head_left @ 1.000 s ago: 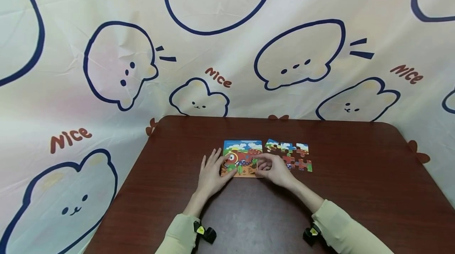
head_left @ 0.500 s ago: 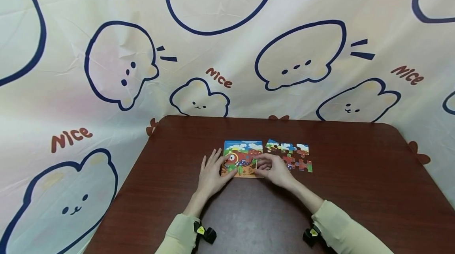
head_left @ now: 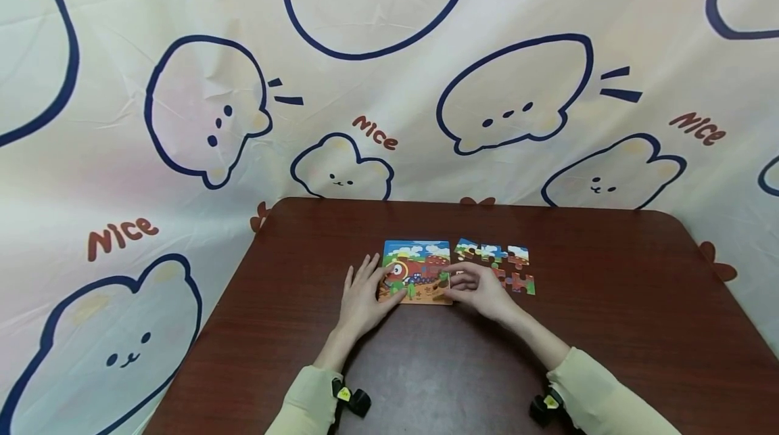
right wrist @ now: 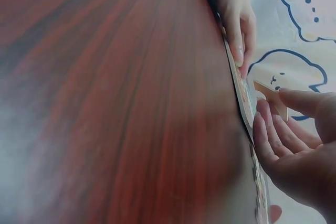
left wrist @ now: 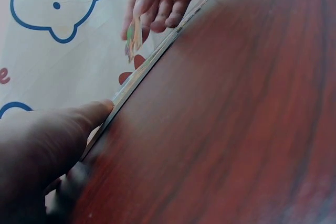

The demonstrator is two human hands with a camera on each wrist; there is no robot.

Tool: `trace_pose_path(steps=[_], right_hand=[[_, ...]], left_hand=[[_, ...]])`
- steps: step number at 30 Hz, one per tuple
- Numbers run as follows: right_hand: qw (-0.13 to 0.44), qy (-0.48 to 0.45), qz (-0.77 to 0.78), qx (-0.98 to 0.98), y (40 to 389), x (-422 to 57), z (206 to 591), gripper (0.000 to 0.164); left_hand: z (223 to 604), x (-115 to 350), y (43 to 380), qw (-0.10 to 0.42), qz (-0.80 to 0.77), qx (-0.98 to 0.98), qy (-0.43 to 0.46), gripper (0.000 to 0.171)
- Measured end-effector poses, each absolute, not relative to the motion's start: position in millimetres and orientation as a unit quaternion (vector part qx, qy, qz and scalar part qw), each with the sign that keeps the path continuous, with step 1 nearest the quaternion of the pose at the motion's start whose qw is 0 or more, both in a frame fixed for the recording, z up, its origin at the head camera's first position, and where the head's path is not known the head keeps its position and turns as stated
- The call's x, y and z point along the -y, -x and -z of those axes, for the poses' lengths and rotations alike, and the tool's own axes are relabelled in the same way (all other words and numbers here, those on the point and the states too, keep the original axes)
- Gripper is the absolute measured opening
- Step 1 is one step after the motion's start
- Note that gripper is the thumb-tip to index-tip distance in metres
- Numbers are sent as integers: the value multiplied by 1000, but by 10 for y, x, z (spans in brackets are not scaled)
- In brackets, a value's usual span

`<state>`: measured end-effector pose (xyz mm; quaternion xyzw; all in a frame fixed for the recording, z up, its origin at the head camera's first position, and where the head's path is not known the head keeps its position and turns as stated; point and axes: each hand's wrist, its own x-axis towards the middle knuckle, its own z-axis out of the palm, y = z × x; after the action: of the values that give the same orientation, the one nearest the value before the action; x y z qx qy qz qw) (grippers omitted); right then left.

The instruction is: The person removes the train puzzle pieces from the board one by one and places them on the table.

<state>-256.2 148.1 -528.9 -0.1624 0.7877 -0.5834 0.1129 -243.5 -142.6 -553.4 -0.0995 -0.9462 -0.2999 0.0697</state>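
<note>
A picture puzzle board [head_left: 420, 247] with a red cartoon train lies on the table. My left hand [head_left: 362, 296] rests on its left side, fingers spread, with the index fingertip and thumb touching the board. In the left wrist view, that thumb [left wrist: 97, 113] presses at the board's near edge. Over the board's right side, my right hand [head_left: 481, 289] pinches a puzzle piece between thumb and fingers. This puzzle piece [left wrist: 131, 39] is held on edge just above the board, as the right wrist view also shows with the tan back of the piece [right wrist: 270, 94].
Several loose puzzle pieces [head_left: 490, 252] lie right of the board, some partly covered by the right hand. The dark brown wooden table [head_left: 615, 286] ends in front of a patterned cloth backdrop [head_left: 420, 97]. Each wrist carries a small black camera [head_left: 358, 402].
My right hand has shifted slightly to the right with the puzzle piece, which has turned a little. The left hand and the board have stayed in place.
</note>
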Motion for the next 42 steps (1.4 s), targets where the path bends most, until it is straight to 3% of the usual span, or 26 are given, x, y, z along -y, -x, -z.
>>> trace_pose_path(steps=[12, 42], right_hand=[[102, 131, 596, -786, 2384, -1918, 5257, 51], [49, 85, 554, -826, 1946, -2739, 5301, 50]], left_hand=[[5531, 1423, 2431, 72, 300, 946, 101, 64], [5560, 1430, 2408, 72, 296, 947, 107, 66]])
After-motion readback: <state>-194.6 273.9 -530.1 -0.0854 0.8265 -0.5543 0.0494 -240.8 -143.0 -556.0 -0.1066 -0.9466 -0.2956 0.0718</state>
